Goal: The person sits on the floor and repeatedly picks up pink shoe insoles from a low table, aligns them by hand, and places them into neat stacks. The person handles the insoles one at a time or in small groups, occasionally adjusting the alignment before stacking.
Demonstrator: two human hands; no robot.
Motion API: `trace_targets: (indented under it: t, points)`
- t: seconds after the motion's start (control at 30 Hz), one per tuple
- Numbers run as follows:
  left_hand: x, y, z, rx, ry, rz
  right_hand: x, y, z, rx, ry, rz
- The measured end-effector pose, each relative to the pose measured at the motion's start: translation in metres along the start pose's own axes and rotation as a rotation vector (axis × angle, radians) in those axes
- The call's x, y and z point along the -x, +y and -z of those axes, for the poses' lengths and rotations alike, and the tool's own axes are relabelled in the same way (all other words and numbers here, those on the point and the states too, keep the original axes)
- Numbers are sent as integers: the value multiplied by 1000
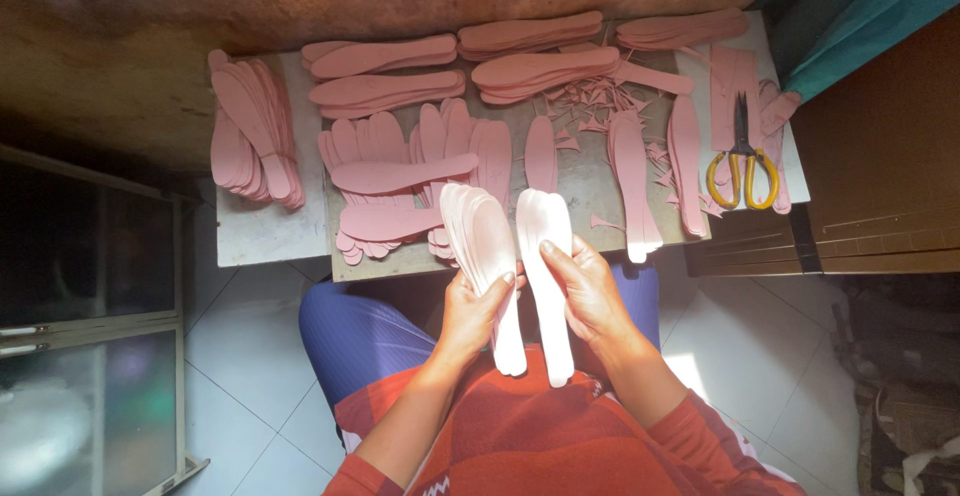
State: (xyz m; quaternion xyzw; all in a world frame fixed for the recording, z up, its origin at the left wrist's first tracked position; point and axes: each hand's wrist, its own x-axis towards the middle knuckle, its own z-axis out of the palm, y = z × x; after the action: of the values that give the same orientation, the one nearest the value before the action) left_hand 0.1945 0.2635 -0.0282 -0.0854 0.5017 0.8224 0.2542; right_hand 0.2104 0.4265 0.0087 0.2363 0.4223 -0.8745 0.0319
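Simply pale pink shoe insoles [485, 246]

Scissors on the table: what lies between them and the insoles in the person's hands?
Head view: between the scissors and the held insoles lie long pink strips and small offcuts.

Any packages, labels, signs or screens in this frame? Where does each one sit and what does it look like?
None in view: no packages, labels, signs or screens.
What shows instead: the left hand holds a stack of pale insoles, and the right hand holds a single pale insole.
Piles of pink insoles and yellow-handled scissors lie on the grey table.
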Motion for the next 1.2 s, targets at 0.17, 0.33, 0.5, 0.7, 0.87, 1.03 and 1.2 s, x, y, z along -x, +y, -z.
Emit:
trace_targets:
  t: [0.17, 0.33, 0.5, 0.7, 0.87, 1.03, 1.2]
  points:
    - [4, 3, -7, -48, 48, -54, 4, 16, -2, 17, 48, -36]
    - [2, 2, 0, -149, 61, -82, 4, 24, -4, 81, 85, -40]
    - [-5, -14, 14, -105, 42, -46, -8, 19, 5, -32, 63, -61]
    - [-13, -14, 12, -261, 329, -341, -1, 12, -7, 111, -2, -100]
    - [-22, -16, -1, -199, 392, -218, 16, 32, -33, 187, -26, -231]
    - [-29, -17, 25, -50, 185, -18, -73, -9, 6, 342, 199, 17]
    - [-21, -18, 41, 18, 21, 24, -146, -27, 16, 548, 301, 137]
